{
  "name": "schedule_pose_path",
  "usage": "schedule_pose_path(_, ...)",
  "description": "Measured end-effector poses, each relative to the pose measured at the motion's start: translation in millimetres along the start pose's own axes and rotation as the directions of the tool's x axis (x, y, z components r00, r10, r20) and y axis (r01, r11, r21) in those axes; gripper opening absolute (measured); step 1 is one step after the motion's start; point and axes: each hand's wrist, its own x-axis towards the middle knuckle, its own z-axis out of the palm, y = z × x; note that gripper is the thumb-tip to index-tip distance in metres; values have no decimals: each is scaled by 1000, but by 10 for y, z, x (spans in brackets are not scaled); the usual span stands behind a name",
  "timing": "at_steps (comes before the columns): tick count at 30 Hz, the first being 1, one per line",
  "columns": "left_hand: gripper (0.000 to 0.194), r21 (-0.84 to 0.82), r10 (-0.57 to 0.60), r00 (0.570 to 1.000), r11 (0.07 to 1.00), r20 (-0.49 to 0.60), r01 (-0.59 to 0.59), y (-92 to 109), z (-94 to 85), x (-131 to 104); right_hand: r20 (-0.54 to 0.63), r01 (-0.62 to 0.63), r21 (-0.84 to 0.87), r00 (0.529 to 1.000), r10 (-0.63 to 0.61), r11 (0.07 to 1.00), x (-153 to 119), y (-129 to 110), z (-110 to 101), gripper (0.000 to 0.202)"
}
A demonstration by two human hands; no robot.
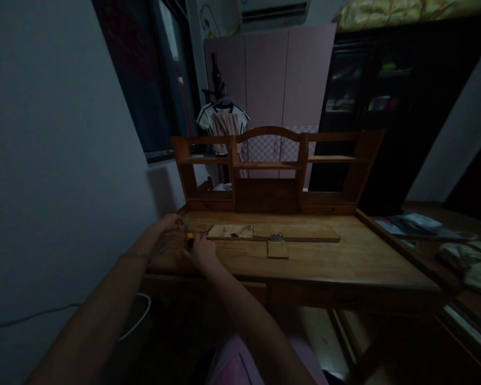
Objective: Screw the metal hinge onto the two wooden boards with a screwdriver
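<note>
Forearms (100, 305): are extending over the wooden desk (344, 264).
Right hand (202, 252): is holding a yellow-and-black tool (189, 239) in curled fingers.
Left hand (170, 222): is curving near its far end; whether those fingers are gripping, I cannot tell.
Tool: is pointing forward, left of the long board (300, 232).

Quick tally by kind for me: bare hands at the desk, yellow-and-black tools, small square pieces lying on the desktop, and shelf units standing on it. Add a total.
Hands, left hand and right hand: 2
Yellow-and-black tool: 1
Small square piece: 1
Shelf unit: 1
Total: 5
</note>
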Motion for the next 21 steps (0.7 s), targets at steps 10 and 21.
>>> schedule_pose_path(10, 32, -319, 23, 900, 931, -436, -178, 418, 92, 508, -99, -86, 380, 986, 133, 921, 215, 301, -592, 30)
schedule_pose_path(21, 35, -752, 379, 919, 637, 111, -172, 1681, 1917, 262, -632, 94, 393, 750, 195, 915, 27, 1832, -3063, 46)
